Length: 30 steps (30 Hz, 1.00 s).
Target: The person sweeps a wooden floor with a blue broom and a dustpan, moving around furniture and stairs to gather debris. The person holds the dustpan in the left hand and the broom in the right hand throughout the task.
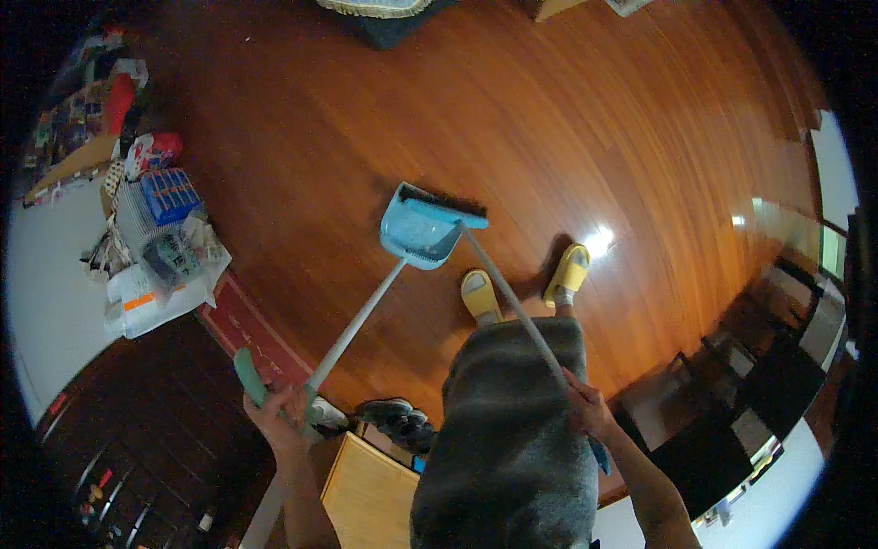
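My left hand [280, 414] grips the pale long handle [357, 324] of a light-blue plastic dustpan [420, 230]. A curved green piece [250, 376] sticks out at that hand; whether it belongs to the handle I cannot tell. My right hand [591, 410] is closed around the stick [511, 298] of a broom. The light-blue broom head [453, 214], with dark bristles, lies across the dustpan's right side and mouth. Both tools are low over the wooden floor [329, 158], ahead of my feet in yellow slippers [568, 274].
Bags and packages [171, 267] are piled at the left. Beside them lies a red mat [254, 329]. Dark shoes [396, 420] sit near a light wooden cabinet [374, 487]. Dark chairs [675, 405] stand at the right. A dark-based piece of furniture [384, 27] is at the far edge.
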Available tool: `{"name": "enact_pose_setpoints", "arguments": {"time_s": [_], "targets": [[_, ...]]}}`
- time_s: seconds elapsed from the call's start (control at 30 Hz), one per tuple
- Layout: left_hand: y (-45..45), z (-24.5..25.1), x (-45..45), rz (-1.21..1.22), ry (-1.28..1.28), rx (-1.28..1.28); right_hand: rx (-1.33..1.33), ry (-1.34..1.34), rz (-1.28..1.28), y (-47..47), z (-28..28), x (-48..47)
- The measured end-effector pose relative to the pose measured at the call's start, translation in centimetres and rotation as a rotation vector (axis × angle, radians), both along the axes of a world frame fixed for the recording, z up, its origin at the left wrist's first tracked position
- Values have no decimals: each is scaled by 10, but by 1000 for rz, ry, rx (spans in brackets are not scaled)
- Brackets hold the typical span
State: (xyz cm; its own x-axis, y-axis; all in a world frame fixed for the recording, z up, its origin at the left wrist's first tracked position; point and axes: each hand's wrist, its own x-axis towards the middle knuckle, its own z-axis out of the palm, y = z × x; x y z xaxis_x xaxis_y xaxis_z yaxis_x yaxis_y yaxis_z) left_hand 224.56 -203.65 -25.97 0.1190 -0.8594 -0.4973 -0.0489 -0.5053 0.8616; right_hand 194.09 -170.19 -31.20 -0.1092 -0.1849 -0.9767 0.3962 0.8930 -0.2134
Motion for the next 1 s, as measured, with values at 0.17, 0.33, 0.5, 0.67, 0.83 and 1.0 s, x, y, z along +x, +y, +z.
{"name": "enact_pose_setpoints", "arguments": {"time_s": [0.17,0.33,0.5,0.67,0.83,1.0], "targets": [[-1,0,50,-232,163,6,-357,723,252,46,-20,-15],[-6,-5,48,-304,168,45,15,435,-265,12,-58,-39],[-10,-6,31,-251,54,43,-302,730,-2,82,-162,98],[-11,-20,46,-347,155,-38,-196,97,-99,65,-75,134],[2,-26,49,-432,214,-53,-80,-178,-396,115,-21,128],[38,-25,50,-491,266,-63,-120,123,-564,211,-26,125]]}}
